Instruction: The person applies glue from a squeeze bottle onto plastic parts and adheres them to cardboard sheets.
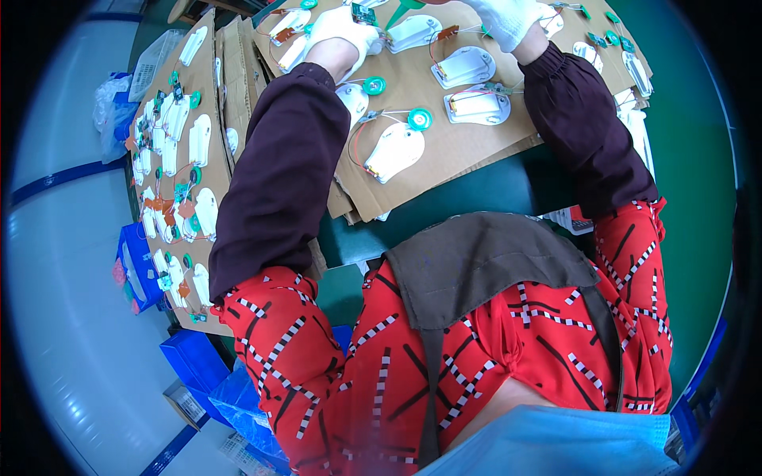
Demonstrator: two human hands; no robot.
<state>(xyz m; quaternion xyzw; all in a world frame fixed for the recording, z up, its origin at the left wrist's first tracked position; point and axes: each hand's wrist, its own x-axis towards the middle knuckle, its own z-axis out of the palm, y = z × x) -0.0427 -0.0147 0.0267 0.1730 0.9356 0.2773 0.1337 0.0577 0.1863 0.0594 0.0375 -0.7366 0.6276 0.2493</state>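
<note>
Clock laid over the full view, going left to right.

9 o'clock: blue bin (141,268), something pink at its side. 8 o'clock: second blue bin (190,358). 10 o'clock, out near the rim: clear plastic bag (107,101). Inboard of it, left cardboard (208,147) runs from 10 down to 9, loaded with white plastic shells (200,141), small circuit boards, green discs and orange pieces, some overlapping.

Just left of 12, top edge: left hand (343,30), white glove, over the main cardboard (456,151). Green circuit board (364,14) is right at its fingers; cannot tell if it's pinched or just behind them.

Right of that at 12: green tapered tool (403,10), tip toward the left hand, top cut off by the frame. Below it, still 12, nearer centre: white shell (395,151), wired to a green disc (419,119) just off its 1 o'clock side.

1 o'clock: right hand (504,22), white glove, fingers partly cut off at the top; cannot tell whether spread or gripping. Tool is near it. Toward centre from that hand: two more white shells, upper one (467,67), lower one (478,109) with wires.

Dark purple sleeves (278,166) on both forearms.
</note>
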